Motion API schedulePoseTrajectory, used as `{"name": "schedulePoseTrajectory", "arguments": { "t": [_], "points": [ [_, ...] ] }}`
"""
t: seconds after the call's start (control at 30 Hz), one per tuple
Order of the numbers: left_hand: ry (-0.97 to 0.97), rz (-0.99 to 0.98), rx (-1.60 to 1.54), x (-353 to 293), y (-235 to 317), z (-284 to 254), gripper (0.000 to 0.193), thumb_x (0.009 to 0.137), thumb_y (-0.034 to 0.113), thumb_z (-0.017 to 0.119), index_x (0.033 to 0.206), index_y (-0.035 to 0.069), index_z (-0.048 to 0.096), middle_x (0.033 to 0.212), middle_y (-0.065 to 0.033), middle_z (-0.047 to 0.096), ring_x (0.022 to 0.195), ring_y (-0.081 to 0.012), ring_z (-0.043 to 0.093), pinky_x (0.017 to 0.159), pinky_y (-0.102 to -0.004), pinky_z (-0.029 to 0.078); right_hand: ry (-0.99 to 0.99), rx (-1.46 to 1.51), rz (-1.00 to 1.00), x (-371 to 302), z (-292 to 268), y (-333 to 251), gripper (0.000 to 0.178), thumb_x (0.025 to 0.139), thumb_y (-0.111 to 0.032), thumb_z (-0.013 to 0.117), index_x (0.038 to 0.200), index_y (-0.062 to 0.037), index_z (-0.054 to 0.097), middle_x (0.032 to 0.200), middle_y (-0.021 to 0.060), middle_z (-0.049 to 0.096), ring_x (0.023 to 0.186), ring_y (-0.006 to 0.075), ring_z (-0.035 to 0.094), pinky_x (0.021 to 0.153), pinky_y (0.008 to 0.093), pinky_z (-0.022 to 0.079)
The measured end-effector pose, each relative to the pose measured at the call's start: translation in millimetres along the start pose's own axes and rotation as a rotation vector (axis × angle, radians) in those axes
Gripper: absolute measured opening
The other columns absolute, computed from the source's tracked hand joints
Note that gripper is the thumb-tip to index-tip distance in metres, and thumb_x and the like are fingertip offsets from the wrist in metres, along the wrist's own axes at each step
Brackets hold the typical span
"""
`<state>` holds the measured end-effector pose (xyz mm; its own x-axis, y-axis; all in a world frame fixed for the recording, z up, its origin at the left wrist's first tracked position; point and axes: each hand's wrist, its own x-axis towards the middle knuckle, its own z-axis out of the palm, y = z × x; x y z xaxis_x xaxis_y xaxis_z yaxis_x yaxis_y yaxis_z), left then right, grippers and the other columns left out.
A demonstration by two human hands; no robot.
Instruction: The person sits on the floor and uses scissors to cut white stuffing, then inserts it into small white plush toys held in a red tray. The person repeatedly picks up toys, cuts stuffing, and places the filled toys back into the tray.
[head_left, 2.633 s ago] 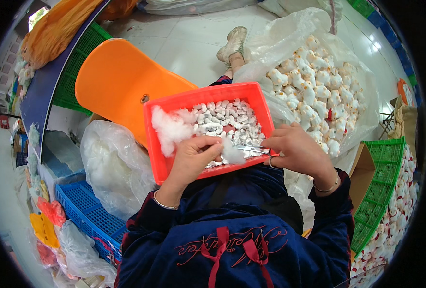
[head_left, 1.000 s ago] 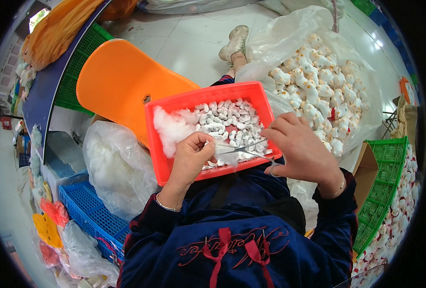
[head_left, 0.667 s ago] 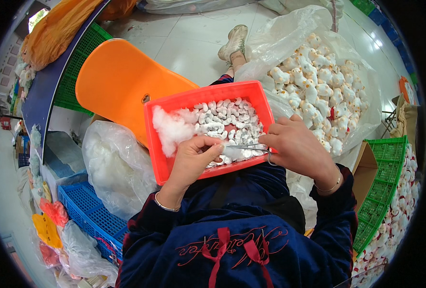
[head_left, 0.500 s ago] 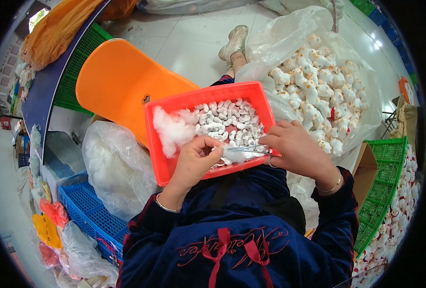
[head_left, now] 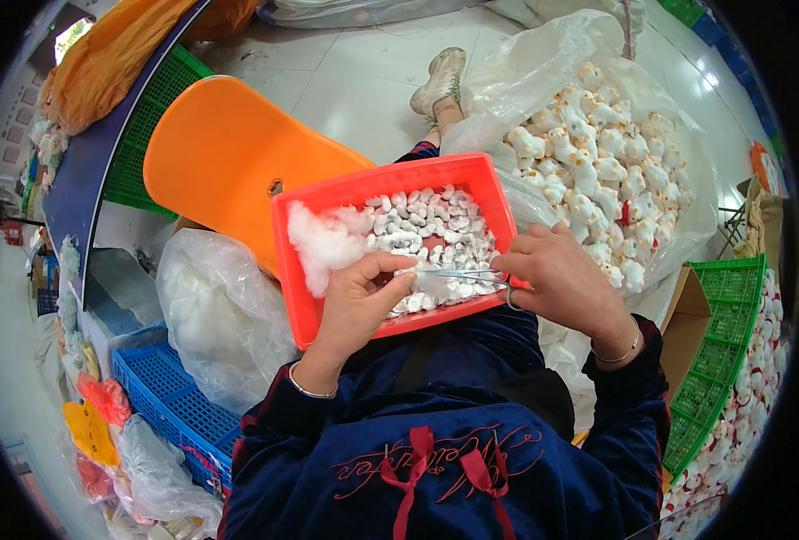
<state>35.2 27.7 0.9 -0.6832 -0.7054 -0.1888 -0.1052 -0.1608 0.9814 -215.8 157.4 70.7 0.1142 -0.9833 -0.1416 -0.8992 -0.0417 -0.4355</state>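
A red plastic tray (head_left: 500, 202) rests on my lap, holding many small white curved pieces (head_left: 431, 211) and a tuft of white stuffing fibre (head_left: 323, 236) in its left part. Over the tray's near side, my left hand (head_left: 363, 297) pinches a small white piece (head_left: 415, 275) between thumb and fingertips; its shape is mostly hidden. My right hand (head_left: 566, 281) grips slim metal forceps (head_left: 467, 274) with ring handles. Their tips point left and meet the piece at my left fingertips. A little white fluff shows just below the forceps.
An orange chair (head_left: 237, 153) stands beyond the tray. At left are a clear bag of fibre (head_left: 215, 315) and a blue crate (head_left: 174, 396). A large clear bag of white plush toys (head_left: 597, 162) lies at right, above a green crate (head_left: 714, 360).
The forceps have turned slightly and lie flatter, their tips still at my left fingertips. My left hand has barely shifted; the tray stays in place.
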Motion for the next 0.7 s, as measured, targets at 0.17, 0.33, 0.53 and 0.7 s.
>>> {"name": "schedulePoseTrajectory", "arguments": {
  "t": [0.17, 0.33, 0.53, 0.7],
  "points": [
    [-0.055, -0.072, -0.010, 1.2, -4.4, -1.8, 0.013, 0.096, 0.002, 0.066, 0.108, -0.002, 0.070, 0.093, -0.0065, 0.071, 0.079, -0.0107, 0.068, 0.072, -0.0248, 0.057, -0.026, 0.002, -0.002, 4.1, 4.2, -1.4, 0.036, 0.075, -0.015, 0.076, 0.111, -0.0125, 0.074, 0.099, 0.0047, 0.066, 0.105, 0.0258, 0.061, 0.086, 0.0416, 0.043],
    [0.058, -0.154, -0.272, 7.6, -9.8, -2.6, 0.010, 0.098, 0.007, 0.067, 0.103, -0.001, 0.068, 0.088, -0.0046, 0.069, 0.073, -0.0092, 0.066, 0.070, -0.0257, 0.059, 0.242, 0.065, 0.026, -3.1, 5.2, 2.7, 0.043, 0.072, -0.017, 0.079, 0.114, -0.0124, 0.071, 0.104, 0.0044, 0.066, 0.110, 0.0267, 0.059, 0.090, 0.0416, 0.042],
    [0.083, -0.185, -0.353, 6.7, -5.3, 2.9, 0.010, 0.098, 0.006, 0.066, 0.105, -0.001, 0.068, 0.088, -0.0037, 0.069, 0.071, -0.0088, 0.064, 0.071, -0.0263, 0.059, 0.138, -0.052, 0.025, -3.3, 4.9, -3.6, 0.038, 0.072, -0.018, 0.080, 0.108, -0.0114, 0.071, 0.100, 0.0054, 0.064, 0.105, 0.0262, 0.059, 0.087, 0.0421, 0.042],
    [0.053, -0.135, -0.200, 5.6, -0.6, 5.2, 0.011, 0.098, 0.003, 0.065, 0.107, -0.001, 0.068, 0.090, -0.0044, 0.070, 0.073, -0.0091, 0.065, 0.072, -0.0262, 0.059, 0.045, -0.090, 0.032, 0.7, 4.3, -5.9, 0.032, 0.075, -0.018, 0.078, 0.106, -0.0118, 0.071, 0.099, 0.0050, 0.064, 0.103, 0.0253, 0.059, 0.085, 0.0420, 0.041]
  ]
}}
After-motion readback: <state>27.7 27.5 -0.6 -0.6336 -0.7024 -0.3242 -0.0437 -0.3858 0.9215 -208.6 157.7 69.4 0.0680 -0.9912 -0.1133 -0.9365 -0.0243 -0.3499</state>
